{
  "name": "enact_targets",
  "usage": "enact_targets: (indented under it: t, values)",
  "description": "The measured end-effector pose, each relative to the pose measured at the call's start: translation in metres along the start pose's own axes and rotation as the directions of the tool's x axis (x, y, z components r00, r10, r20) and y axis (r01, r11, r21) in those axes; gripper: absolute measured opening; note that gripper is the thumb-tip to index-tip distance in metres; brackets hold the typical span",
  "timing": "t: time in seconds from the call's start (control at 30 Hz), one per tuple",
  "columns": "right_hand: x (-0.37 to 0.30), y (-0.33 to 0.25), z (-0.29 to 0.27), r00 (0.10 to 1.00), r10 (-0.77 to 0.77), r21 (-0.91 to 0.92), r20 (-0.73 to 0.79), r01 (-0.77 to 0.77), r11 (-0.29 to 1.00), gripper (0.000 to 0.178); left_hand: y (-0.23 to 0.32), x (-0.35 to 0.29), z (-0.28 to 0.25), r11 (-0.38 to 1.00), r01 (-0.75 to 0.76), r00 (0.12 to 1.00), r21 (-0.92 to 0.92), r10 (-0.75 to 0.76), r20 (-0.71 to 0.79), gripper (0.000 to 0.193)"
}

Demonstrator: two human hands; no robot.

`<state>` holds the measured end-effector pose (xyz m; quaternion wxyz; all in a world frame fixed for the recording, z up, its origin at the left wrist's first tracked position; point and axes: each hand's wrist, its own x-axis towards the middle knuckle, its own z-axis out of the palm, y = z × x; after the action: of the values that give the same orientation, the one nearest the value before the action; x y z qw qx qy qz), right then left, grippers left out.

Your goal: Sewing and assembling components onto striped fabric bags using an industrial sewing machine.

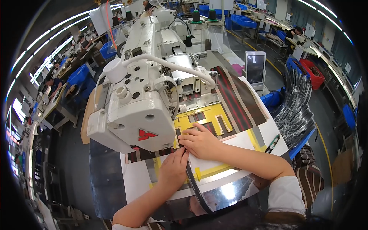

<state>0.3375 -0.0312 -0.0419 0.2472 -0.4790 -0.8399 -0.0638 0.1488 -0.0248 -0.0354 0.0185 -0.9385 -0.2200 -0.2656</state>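
A black strap [194, 184] runs from the table's front edge up to my hands. Fingers together, my left hand [173, 168] grips the strap's upper end beside the needle area. My right hand [201, 143] lies over a yellow template plate [197, 114], its fingers apart and pressing down next to the left fingertips. Slots in the plate show brown striped fabric [239, 101], which also extends to the right. The white sewing machine head [134, 109] stands just left of my hands and hides part of the plate. The strap's tip is hidden under my fingers.
Green-and-black thread snips [272, 143] lie at the table's right. A screen unit [255, 69] stands behind them. A bundle of black straps [293, 103] hangs farther right, near a red bin [311, 73]. Thread cones [196, 16] stand at the back. Other people sit at distant benches.
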Motion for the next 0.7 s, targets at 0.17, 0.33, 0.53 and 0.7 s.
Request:
enact_targets:
  t: [0.17,0.33,0.53,0.7]
  values:
    - [0.010,0.008,0.003,0.998,0.000,-0.066,-0.056,-0.003,0.998,0.019,0.000,-0.002,0.001,1.000,0.003,1.000,-0.021,-0.003,-0.015,0.037]
    - [0.007,0.009,0.012,0.986,0.089,0.046,-0.140,-0.083,0.995,0.015,0.000,-0.004,0.000,0.996,0.050,0.999,-0.076,-0.049,0.013,0.038]
    - [0.014,0.008,0.013,0.982,0.080,0.148,-0.170,-0.055,0.987,0.014,-0.001,-0.008,-0.008,0.976,0.147,0.988,-0.161,-0.138,0.066,0.038]
    - [0.020,0.002,0.011,0.983,0.106,0.117,-0.149,-0.089,0.989,0.015,-0.042,-0.023,-0.011,0.911,0.282,0.959,-0.300,-0.276,0.064,0.028]
